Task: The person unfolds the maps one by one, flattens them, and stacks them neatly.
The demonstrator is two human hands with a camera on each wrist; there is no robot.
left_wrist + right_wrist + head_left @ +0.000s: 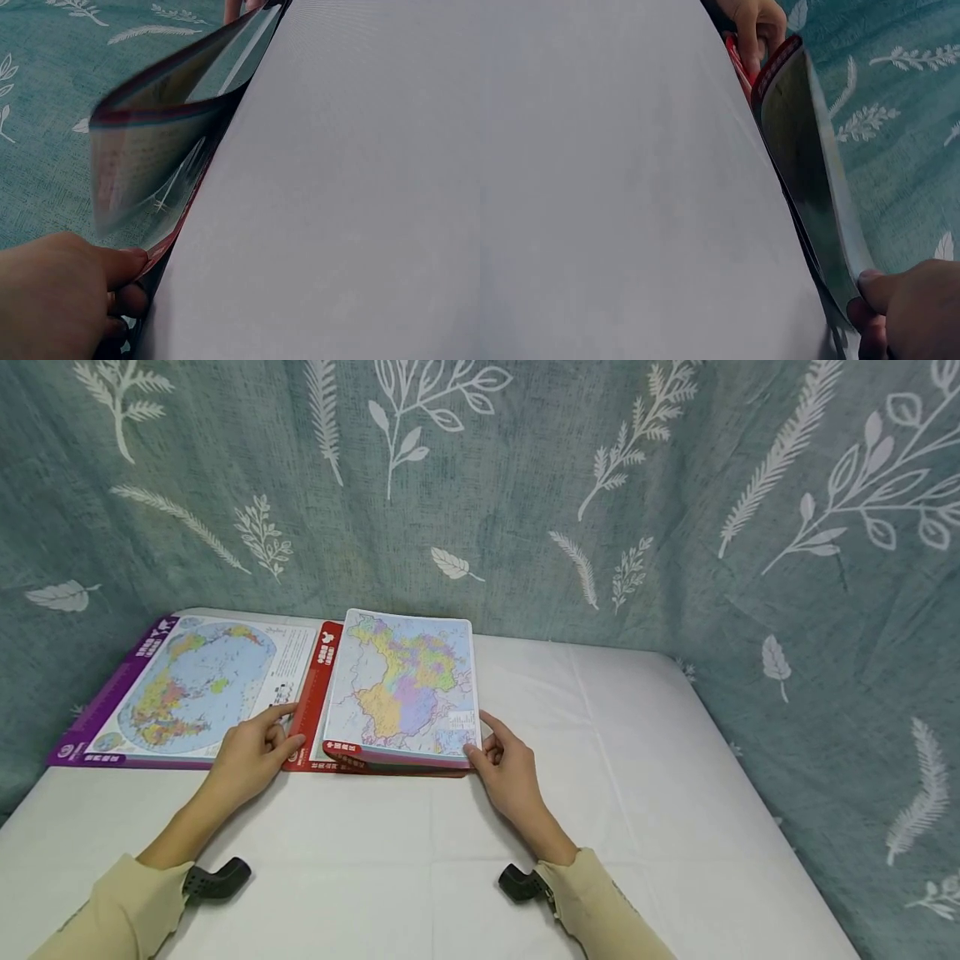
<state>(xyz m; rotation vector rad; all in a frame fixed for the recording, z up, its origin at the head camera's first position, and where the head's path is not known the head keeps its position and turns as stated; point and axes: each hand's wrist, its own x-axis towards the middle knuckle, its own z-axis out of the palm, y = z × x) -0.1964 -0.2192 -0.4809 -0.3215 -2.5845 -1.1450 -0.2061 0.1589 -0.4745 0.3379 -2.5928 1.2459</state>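
Note:
A red-edged map sheet lies folded at the back middle of the table, its upper layer bowed up over the red strip beneath. My left hand pinches the near left corner of the red strip between thumb and fingers. In the left wrist view, the thumb of the left hand presses on that red edge. The right hand grips the near right corner of the map, thumb on top. From the right wrist, the map shows its raised layer standing off the lower one, held by the right hand.
A purple-edged world map lies flat on the left, right beside the red strip. White cloth covers the table. A teal leaf-patterned curtain hangs close behind and along the right side. Black wrist devices sit at both cuffs.

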